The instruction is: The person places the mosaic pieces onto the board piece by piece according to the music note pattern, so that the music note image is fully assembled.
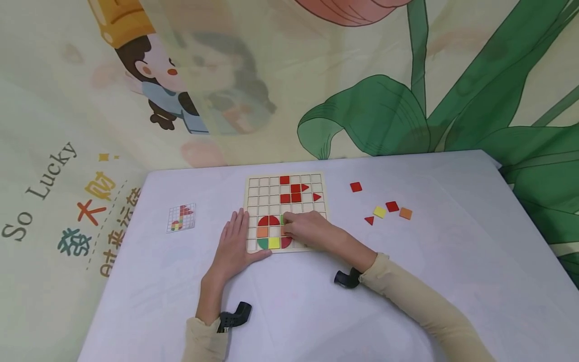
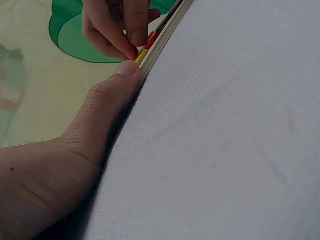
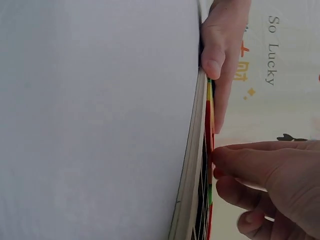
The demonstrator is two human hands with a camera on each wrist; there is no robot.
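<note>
A pale gridded board (image 1: 258, 201) lies on the table with flat coloured tiles on it. My left hand (image 1: 232, 246) rests along its left side, fingers straight, its thumb on the near edge by the yellow square tile (image 1: 274, 243). My right hand (image 1: 309, 229) bends over the board's lower middle. Its fingertips pinch a small tile whose orange edge (image 1: 283, 230) barely shows; the rest is hidden. A green tile (image 1: 282, 219) peeks out just above them. Two red quarter-rounds (image 1: 269, 220) form an arch to the left. In the right wrist view, the right fingertips (image 3: 220, 157) touch the tile row.
A printed pattern card (image 1: 181, 217) lies left of the board. To the right are scattered loose tiles: two red squares (image 1: 356, 186), a yellow square (image 1: 379, 211), an orange square (image 1: 405, 213) and a red triangle (image 1: 369, 220). A printed curtain (image 1: 271, 146) hangs behind the table.
</note>
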